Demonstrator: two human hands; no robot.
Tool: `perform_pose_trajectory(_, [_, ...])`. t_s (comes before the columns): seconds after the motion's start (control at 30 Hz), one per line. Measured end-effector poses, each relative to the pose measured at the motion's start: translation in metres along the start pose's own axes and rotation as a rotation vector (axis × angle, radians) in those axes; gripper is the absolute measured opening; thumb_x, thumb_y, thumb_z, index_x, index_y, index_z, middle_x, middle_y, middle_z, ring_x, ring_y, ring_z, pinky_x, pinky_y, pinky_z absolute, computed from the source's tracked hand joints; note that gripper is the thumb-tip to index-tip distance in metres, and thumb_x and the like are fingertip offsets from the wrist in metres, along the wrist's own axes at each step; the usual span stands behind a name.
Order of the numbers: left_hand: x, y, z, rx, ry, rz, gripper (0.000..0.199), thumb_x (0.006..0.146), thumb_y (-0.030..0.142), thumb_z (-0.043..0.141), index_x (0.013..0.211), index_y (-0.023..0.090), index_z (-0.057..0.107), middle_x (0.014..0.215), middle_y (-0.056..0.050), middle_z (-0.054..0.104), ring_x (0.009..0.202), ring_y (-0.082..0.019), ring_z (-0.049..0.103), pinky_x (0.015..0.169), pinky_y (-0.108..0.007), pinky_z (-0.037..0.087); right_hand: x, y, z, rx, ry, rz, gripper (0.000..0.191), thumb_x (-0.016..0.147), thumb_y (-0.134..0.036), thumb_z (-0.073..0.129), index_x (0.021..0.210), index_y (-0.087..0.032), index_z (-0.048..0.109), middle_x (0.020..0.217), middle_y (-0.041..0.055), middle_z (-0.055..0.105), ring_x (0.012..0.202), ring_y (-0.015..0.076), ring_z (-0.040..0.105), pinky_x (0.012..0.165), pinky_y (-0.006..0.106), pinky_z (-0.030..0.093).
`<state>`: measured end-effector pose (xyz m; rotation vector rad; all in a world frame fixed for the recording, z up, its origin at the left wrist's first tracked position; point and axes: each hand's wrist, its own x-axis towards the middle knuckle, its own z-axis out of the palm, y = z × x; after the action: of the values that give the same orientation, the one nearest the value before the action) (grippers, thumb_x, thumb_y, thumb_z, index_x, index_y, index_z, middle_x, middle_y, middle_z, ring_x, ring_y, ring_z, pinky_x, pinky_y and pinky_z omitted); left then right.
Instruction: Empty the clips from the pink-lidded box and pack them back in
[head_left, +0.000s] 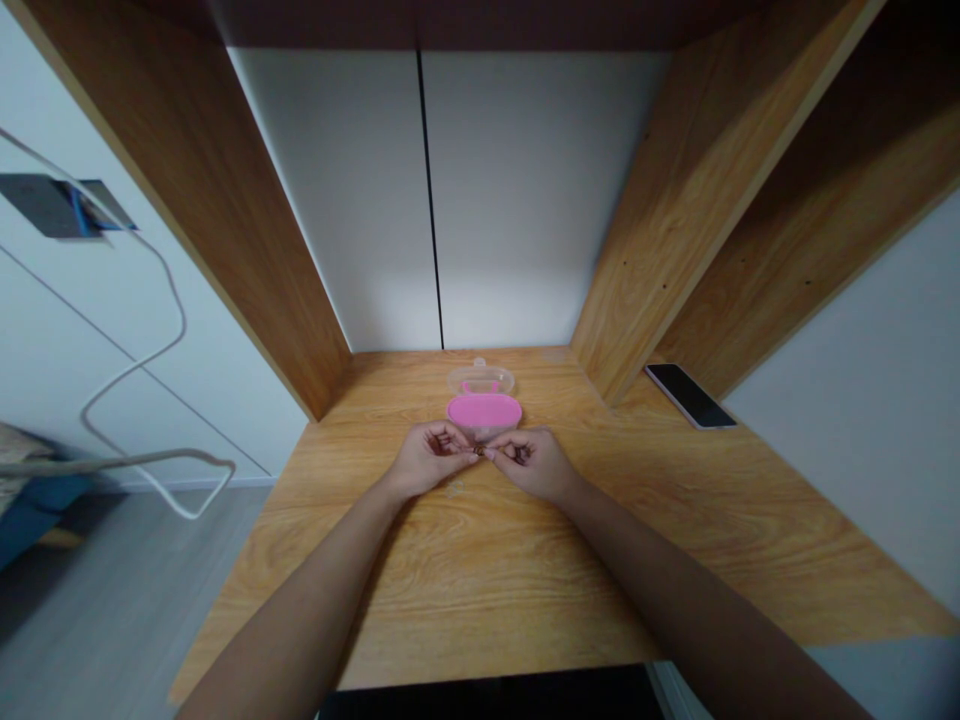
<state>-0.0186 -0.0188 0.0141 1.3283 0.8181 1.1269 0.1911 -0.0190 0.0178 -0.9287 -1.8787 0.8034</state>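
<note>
My left hand (433, 458) and my right hand (534, 460) meet over the middle of the wooden desk. Thumb and forefinger of each are pinched on a tiny dark, brownish object (479, 451) between them; it is too small to name. Just behind my fingers lies an oval case with a pink inside (484, 409), partly covered at its near edge by my hands. Its clear lid (481, 380) is swung open toward the back, with pink parts near the hinge. A small, faint clear thing (455, 489) rests on the desk below my left hand.
A phone (691, 396) with a dark screen lies at the right, by the upright wooden panel (675, 220). Wooden side panels and a white back wall (502, 200) enclose the desk (480, 590). A white cable (176, 300) hangs at the left.
</note>
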Motion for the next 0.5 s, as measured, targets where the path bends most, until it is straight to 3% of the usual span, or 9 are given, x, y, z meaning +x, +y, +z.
perform_pose_trajectory(0.5, [-0.0009, -0.0019, 0.0008, 0.031, -0.045, 0.017, 0.032, 0.067, 0.029, 0.089, 0.076, 0.013, 0.064, 0.072, -0.001, 0.067, 0.063, -0.008, 0.059, 0.064, -0.02, 0.048, -0.0009, -0.0015, -0.0022, -0.132, -0.07, 0.002, 0.02, 0.085, -0.032, 0.066, 0.077, -0.017, 0.075, 0.052, -0.0043, 0.05, 0.046, 0.008, 0.041, 0.047, 0.023, 0.029])
